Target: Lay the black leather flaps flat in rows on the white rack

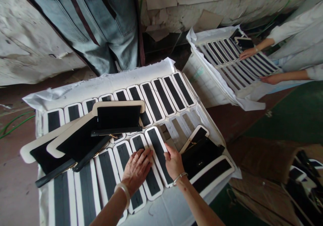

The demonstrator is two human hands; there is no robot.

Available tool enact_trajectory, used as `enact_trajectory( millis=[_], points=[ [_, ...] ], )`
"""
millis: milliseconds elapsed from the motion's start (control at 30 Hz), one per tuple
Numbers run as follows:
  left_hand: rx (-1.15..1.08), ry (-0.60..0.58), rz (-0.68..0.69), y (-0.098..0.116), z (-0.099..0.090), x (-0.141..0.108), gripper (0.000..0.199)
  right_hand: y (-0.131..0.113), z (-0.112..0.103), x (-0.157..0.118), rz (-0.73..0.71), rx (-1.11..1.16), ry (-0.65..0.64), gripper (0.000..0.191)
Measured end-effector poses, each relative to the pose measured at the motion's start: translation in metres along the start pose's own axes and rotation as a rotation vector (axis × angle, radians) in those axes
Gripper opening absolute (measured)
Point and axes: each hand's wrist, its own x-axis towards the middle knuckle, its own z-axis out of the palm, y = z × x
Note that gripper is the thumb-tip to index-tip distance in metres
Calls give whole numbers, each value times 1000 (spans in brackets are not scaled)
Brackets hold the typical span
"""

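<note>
My right hand (173, 162) grips the right edge of a long white-rimmed black panel (158, 153), with thumb and fingers closed on it. Over the neighbouring panel (153, 182) and against the gripped one lies my left hand (137, 165), its fingers spread, palm down. Both panels belong to a row in a cloth-lined box (174, 202). Three black pieces with cream edges (118, 116) are piled across the panels on the left. Just right of my right hand, a black folded piece (202, 153) rests beside another white-rimmed panel (214, 174).
A person in jeans (88, 24) stands beyond the box. At the upper right, another person's hands (248, 52) work over a second lined box (212, 81). A carton (262, 185) holding black and white pieces stands at the lower right.
</note>
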Motion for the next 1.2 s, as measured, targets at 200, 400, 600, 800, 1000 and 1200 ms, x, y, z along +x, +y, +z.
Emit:
enact_trajectory(
  millis=[200,400,600,800,1000,1200],
  points=[
    [40,-57,4,4,0,2,40,-11,0,-3,-39,-157,21,53],
    [71,-17,43,3,-4,5,42,-6,3,-5,-60,-214,18,51],
    [160,-57,90,1,1,1,44,-7,9,-4,-63,-348,-5,51],
    [190,-78,116,-1,6,-1,52,-26,5,0,-107,-527,-41,55],
    [181,-96,129,-2,5,-1,51,-28,-48,-12,-227,-522,15,47],
    [192,-99,135,-3,7,-1,47,32,-134,19,-290,-743,34,47]
  ],
)
